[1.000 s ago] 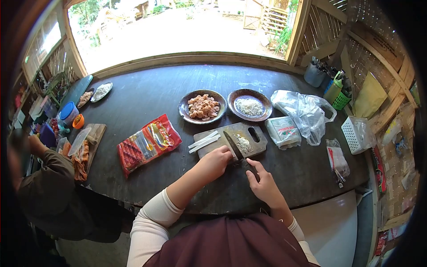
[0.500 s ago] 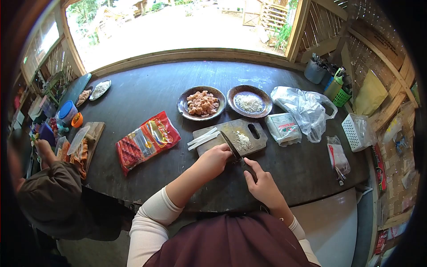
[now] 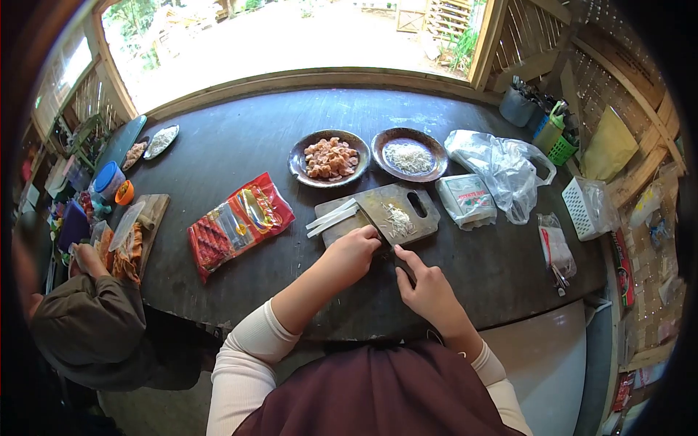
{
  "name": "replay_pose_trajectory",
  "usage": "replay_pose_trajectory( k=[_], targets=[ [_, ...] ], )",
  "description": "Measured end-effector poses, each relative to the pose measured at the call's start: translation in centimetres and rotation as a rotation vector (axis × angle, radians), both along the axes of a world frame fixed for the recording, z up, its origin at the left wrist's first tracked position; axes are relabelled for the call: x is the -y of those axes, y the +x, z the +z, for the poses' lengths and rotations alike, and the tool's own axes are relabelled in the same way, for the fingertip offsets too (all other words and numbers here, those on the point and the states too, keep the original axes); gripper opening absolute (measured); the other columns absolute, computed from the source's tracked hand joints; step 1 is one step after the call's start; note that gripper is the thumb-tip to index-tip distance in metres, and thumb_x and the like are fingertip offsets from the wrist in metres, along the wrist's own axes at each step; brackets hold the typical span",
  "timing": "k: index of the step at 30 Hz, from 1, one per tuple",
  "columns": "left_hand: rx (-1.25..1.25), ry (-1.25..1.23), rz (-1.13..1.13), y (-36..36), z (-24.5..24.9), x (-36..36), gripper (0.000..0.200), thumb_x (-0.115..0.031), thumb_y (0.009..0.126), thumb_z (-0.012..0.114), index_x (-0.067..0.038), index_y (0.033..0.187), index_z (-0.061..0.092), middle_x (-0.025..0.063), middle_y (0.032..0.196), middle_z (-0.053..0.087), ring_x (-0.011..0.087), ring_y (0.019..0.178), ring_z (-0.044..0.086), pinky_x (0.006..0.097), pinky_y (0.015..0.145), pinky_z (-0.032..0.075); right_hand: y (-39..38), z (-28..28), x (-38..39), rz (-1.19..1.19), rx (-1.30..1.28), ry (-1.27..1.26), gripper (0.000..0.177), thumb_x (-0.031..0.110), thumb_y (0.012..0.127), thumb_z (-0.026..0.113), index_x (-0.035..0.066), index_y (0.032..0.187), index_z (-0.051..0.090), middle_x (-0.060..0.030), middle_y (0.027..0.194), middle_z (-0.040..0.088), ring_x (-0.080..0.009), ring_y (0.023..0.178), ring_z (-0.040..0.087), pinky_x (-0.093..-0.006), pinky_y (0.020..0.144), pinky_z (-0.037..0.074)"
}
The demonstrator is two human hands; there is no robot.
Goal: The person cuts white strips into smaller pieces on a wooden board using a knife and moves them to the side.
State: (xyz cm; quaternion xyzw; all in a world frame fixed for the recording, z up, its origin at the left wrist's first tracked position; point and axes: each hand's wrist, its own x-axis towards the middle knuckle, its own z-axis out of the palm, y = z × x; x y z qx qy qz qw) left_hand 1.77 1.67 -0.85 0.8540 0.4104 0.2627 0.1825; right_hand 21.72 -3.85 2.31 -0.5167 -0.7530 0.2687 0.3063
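A wooden cutting board [image 3: 418,218] lies on the dark round table [image 3: 240,145]. On it are pale strips [image 3: 332,216] at the left and a small heap of thin white shreds [image 3: 398,218]. My left hand [image 3: 352,254] is curled at the board's near edge, pressing down on something hidden under the fingers. My right hand [image 3: 425,287] grips the handle of a dark-bladed knife [image 3: 378,227], whose blade lies across the board beside my left hand.
Behind the board stand a bowl of orange chunks [image 3: 329,158] and a bowl of white shreds [image 3: 408,155]. A red packet [image 3: 240,224] lies left; plastic bags [image 3: 502,178] and a white packet [image 3: 467,200] right. Another person [image 3: 87,320] works at a second board [image 3: 145,225] far left.
The view has shifted slightly and both my hands sit a little higher on the board's edge. The knife blade stays beside my left hand. The other person's hand has dropped lower.
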Motion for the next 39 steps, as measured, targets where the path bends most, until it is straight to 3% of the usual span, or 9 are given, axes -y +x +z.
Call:
replay_pose_trajectory(
  k=[5, 11, 13, 20, 22, 26, 28, 34, 39],
  targets=[
    [0.037, 0.009, 0.015, -0.2, -0.1, -0.1, 0.023, 0.004, 0.076, 0.057, 0.002, 0.096, 0.068, 0.0171, 0.103, 0.062, 0.0348, 0.093, 0.063, 0.0395, 0.083, 0.053, 0.5, 0.4, 0.8, -0.008, 0.133, -0.045, 0.039, 0.01, 0.09, 0.06, 0.006, 0.129, 0.055, -0.0274, 0.083, 0.065, -0.0416, 0.075, 0.065, -0.0451, 0.063, 0.051],
    [0.057, 0.096, 0.017, -0.2, 0.4, 0.1, 0.022, 0.004, 0.077, 0.058, 0.0, 0.096, 0.069, 0.016, 0.097, 0.063, 0.034, 0.089, 0.064, 0.0392, 0.079, 0.052, 1.0, -0.3, 1.8, -0.007, 0.033, 0.002, 0.04, 0.01, 0.091, 0.059, 0.005, 0.13, 0.053, -0.0272, 0.08, 0.064, -0.0424, 0.073, 0.066, -0.0446, 0.062, 0.051],
    [0.006, -0.004, 0.069, -0.1, 1.2, 0.5, 0.025, 0.003, 0.078, 0.058, -0.003, 0.099, 0.07, 0.0148, 0.094, 0.062, 0.0335, 0.086, 0.064, 0.0398, 0.077, 0.052, 0.9, 0.5, 1.6, -0.03, -0.024, -0.144, 0.04, 0.011, 0.092, 0.059, 0.005, 0.13, 0.052, -0.0269, 0.078, 0.064, -0.0419, 0.073, 0.066, -0.0431, 0.061, 0.05],
    [-0.061, -0.05, 0.098, -0.1, 0.7, 0.3, 0.024, 0.0, 0.079, 0.056, -0.006, 0.097, 0.071, 0.0131, 0.1, 0.062, 0.0329, 0.088, 0.065, 0.0414, 0.079, 0.053, 0.7, -0.3, 1.0, -0.044, -0.12, -0.015, 0.04, 0.012, 0.093, 0.059, 0.007, 0.132, 0.051, -0.0257, 0.071, 0.061, -0.0403, 0.068, 0.066, -0.041, 0.059, 0.048],
    [-0.044, -0.004, 0.088, -0.1, 0.8, 0.3, 0.024, -0.001, 0.078, 0.057, -0.006, 0.096, 0.071, 0.0124, 0.1, 0.062, 0.0326, 0.089, 0.065, 0.0414, 0.079, 0.053, 0.6, 0.0, 1.0, -0.023, -0.104, -0.036, 0.04, 0.013, 0.092, 0.059, 0.008, 0.131, 0.052, -0.026, 0.068, 0.062, -0.044, 0.066, 0.063, -0.0488, 0.057, 0.048],
    [-0.01, 0.025, 0.067, -0.2, 0.4, 0.2, 0.026, 0.001, 0.078, 0.057, -0.005, 0.1, 0.071, 0.0138, 0.096, 0.061, 0.0339, 0.087, 0.064, 0.0414, 0.077, 0.052, 0.4, 0.0, 0.9, -0.004, -0.109, -0.049, 0.039, 0.014, 0.092, 0.059, 0.008, 0.13, 0.053, -0.0254, 0.068, 0.062, -0.0439, 0.067, 0.064, -0.0489, 0.058, 0.049],
    [0.004, -0.001, 0.065, -0.2, 0.4, 0.2, 0.025, 0.001, 0.078, 0.057, -0.005, 0.098, 0.07, 0.014, 0.096, 0.061, 0.0341, 0.087, 0.064, 0.0416, 0.077, 0.052, 0.5, -0.1, 0.8, -0.009, -0.08, -0.062, 0.039, 0.011, 0.092, 0.06, 0.007, 0.13, 0.054, -0.0247, 0.074, 0.063, -0.0391, 0.069, 0.066, -0.0401, 0.06, 0.048],
    [-0.043, 0.011, 0.077, -0.1, 0.5, 0.2, 0.023, 0.001, 0.078, 0.058, -0.005, 0.097, 0.07, 0.0136, 0.095, 0.061, 0.0345, 0.085, 0.064, 0.0418, 0.075, 0.052, 0.5, 0.7, 0.5, -0.004, 0.04, -0.077, 0.039, 0.008, 0.09, 0.06, 0.006, 0.129, 0.055, -0.0255, 0.081, 0.066, -0.0382, 0.071, 0.067, -0.0389, 0.063, 0.05],
    [-0.027, 0.033, 0.072, 0.0, 0.7, 0.4, 0.023, 0.001, 0.078, 0.059, -0.004, 0.097, 0.07, 0.0134, 0.094, 0.061, 0.0342, 0.084, 0.064, 0.0412, 0.074, 0.053, 1.1, 0.0, 0.9, -0.011, -0.052, -0.067, 0.039, 0.009, 0.09, 0.06, 0.005, 0.129, 0.056, -0.0263, 0.083, 0.066, -0.0365, 0.075, 0.069, -0.0374, 0.066, 0.051]
  ],
)
